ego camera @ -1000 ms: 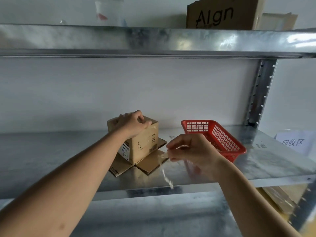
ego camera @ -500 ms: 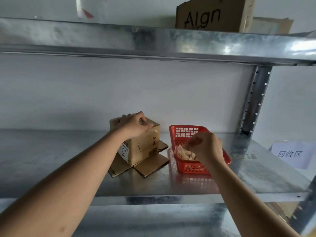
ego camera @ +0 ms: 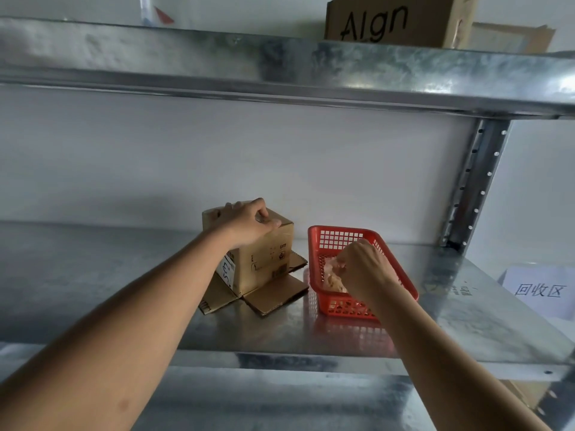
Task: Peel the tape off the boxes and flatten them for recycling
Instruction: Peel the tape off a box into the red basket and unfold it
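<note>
tape going into the basket, box held on the shelf

the likeliest trouble here is the tape itself. the right hand (ego camera: 362,269) is down inside the red basket (ego camera: 401,275), its fingers curled around a crumpled wad of clear tape (ego camera: 333,279). peeled tape is sticky and may cling to the skin, so it could ride back out when the hand lifts, or tug the light plastic basket along the slick metal. the basket sits near the front of the shelf (ego camera: 93,275), so a hard tug could drag it toward the edge.

the small cardboard box (ego camera: 264,259) stands upright just left of the basket, apart from it, its bottom flaps splayed flat on the shelf. the left hand (ego camera: 249,223) rests on its top with fingers bent over the far edge, steadying it. with the flaps open underneath, the box is probably easy to tip or crush unevenly if pressed off-centre. whether tape is left on the top cannot be told under the hand.

materials: the box is brown corrugated board, matte, with printed marks and a white label (ego camera: 226,270) on one side. the basket is rigid red plastic with lattice walls. the shelf is galvanised steel, mottled and faintly reflective. the tape wad looks thin, glossy and wrinkled. another brown box (ego camera: 389,23) sits on the shelf above.
</note>
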`<state>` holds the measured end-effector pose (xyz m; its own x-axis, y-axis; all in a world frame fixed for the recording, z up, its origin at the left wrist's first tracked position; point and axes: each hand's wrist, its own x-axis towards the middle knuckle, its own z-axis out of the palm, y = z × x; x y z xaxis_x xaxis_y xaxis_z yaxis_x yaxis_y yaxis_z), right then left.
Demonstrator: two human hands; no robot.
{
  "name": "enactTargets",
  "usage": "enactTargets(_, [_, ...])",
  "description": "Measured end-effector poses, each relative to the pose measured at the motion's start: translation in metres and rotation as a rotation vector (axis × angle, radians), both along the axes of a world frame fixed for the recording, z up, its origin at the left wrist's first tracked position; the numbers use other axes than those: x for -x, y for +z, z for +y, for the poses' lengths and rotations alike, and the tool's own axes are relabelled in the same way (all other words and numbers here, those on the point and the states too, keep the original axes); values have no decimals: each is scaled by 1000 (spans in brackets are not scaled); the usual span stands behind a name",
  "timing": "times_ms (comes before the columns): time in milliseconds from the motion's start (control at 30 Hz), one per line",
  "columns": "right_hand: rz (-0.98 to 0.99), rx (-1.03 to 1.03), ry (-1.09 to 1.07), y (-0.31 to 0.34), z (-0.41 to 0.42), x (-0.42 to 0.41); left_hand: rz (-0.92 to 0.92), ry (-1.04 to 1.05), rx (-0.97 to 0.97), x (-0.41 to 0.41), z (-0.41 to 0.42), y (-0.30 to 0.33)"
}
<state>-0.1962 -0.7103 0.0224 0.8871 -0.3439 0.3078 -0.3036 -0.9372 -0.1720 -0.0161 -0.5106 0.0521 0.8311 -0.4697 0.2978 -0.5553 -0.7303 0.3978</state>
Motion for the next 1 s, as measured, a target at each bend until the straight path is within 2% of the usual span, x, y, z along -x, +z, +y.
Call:
enactTargets(133, [-75, -67, 20, 0, 1, 2, 11, -8, 5, 3, 1, 0])
enactTargets(333, [-249, -302, 62, 2, -4, 4, 19, 0, -12, 4, 1, 1])
enactTargets(600, [-448, -385, 67, 6, -6, 1, 14, -19, -48, 4, 3, 3])
enactTargets(833, [-337, -330, 318, 9, 39, -5, 29, -39, -69, 19, 9, 10])
enactTargets(1000, [-254, -290, 380, 9, 84, -20, 69, -29, -262, 30, 30, 30])
